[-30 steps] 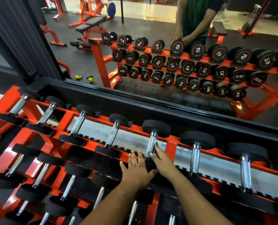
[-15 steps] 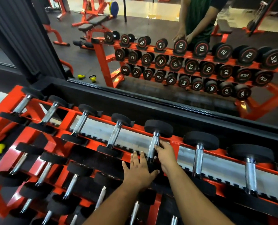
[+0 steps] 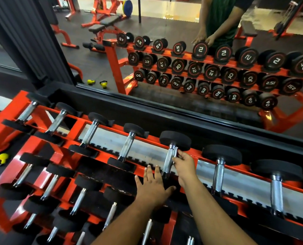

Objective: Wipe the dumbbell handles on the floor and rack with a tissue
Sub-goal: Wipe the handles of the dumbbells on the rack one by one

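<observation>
An orange dumbbell rack (image 3: 41,144) holds rows of black dumbbells with chrome handles. My right hand (image 3: 184,165) pinches a small white tissue (image 3: 175,152) against the upper part of one chrome handle (image 3: 168,163) on the top row, just below its far black head (image 3: 175,139). My left hand (image 3: 152,187) lies flat, fingers straight, on the near black head of that same dumbbell, which it mostly hides.
More dumbbells sit to both sides on the top row, such as one right handle (image 3: 218,175), and on lower rows (image 3: 80,200). A wall mirror (image 3: 165,71) behind the rack reflects the rack and a person. A yellow object (image 3: 1,159) lies on the floor at left.
My right hand has slid up the chrome handle from its lower end toward the far head, with the tissue now showing. My left hand has stayed on the near head.
</observation>
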`<action>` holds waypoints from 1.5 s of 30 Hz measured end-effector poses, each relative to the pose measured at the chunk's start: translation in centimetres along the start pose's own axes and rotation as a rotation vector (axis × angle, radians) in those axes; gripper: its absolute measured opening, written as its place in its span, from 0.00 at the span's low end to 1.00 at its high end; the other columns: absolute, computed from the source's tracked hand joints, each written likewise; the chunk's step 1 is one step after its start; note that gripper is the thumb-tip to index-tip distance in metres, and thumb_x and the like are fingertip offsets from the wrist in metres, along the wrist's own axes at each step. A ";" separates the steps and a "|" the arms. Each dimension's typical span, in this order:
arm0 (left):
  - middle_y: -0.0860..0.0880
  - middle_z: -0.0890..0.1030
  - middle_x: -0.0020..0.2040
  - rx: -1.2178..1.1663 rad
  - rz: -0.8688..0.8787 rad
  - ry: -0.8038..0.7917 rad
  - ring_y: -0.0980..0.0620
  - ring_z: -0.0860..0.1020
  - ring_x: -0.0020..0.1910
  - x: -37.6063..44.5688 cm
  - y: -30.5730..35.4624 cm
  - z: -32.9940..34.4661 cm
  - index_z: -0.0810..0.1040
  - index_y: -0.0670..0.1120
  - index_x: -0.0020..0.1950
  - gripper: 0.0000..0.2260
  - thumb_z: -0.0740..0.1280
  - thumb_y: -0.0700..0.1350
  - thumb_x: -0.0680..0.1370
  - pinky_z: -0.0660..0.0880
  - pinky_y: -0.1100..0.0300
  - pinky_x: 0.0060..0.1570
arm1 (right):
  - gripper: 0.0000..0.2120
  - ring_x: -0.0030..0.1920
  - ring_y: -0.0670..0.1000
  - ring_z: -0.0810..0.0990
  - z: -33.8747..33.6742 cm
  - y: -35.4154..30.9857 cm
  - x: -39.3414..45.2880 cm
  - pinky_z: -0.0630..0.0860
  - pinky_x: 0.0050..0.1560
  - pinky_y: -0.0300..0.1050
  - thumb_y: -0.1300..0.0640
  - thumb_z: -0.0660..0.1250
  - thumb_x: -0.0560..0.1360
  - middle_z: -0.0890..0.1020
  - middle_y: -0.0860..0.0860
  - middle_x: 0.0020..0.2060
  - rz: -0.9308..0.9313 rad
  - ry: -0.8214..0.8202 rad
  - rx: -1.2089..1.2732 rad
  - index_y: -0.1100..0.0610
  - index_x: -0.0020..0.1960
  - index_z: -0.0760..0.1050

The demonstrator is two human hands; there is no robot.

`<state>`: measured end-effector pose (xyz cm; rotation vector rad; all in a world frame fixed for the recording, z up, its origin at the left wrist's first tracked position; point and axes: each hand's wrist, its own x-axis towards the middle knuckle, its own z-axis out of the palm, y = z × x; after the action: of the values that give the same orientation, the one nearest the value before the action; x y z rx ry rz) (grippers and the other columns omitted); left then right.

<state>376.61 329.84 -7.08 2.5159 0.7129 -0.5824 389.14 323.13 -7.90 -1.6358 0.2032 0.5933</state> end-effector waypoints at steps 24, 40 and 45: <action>0.40 0.39 0.82 0.026 0.004 -0.002 0.45 0.37 0.81 -0.1 0.0 0.0 0.36 0.46 0.82 0.43 0.52 0.70 0.80 0.37 0.34 0.76 | 0.09 0.54 0.55 0.83 -0.2 1.0 -2.0 0.78 0.62 0.57 0.56 0.67 0.79 0.85 0.52 0.50 0.111 -0.203 -0.146 0.52 0.59 0.80; 0.40 0.40 0.82 0.032 0.006 0.016 0.45 0.38 0.81 0.1 -0.1 0.3 0.37 0.47 0.82 0.44 0.52 0.71 0.79 0.38 0.36 0.77 | 0.08 0.51 0.52 0.83 -0.3 0.7 -2.0 0.80 0.55 0.53 0.57 0.67 0.79 0.85 0.52 0.49 0.054 -0.192 -0.324 0.54 0.57 0.79; 0.40 0.40 0.82 0.033 0.002 0.021 0.45 0.38 0.81 0.2 0.0 0.4 0.37 0.47 0.82 0.44 0.53 0.71 0.79 0.38 0.35 0.77 | 0.11 0.52 0.56 0.81 0.8 -0.5 0.6 0.76 0.59 0.54 0.55 0.68 0.78 0.84 0.57 0.52 0.148 -0.062 0.178 0.58 0.59 0.80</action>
<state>376.65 329.70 -7.47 2.5562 0.7142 -0.5730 389.65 324.12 -7.74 -1.4369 0.3242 0.7173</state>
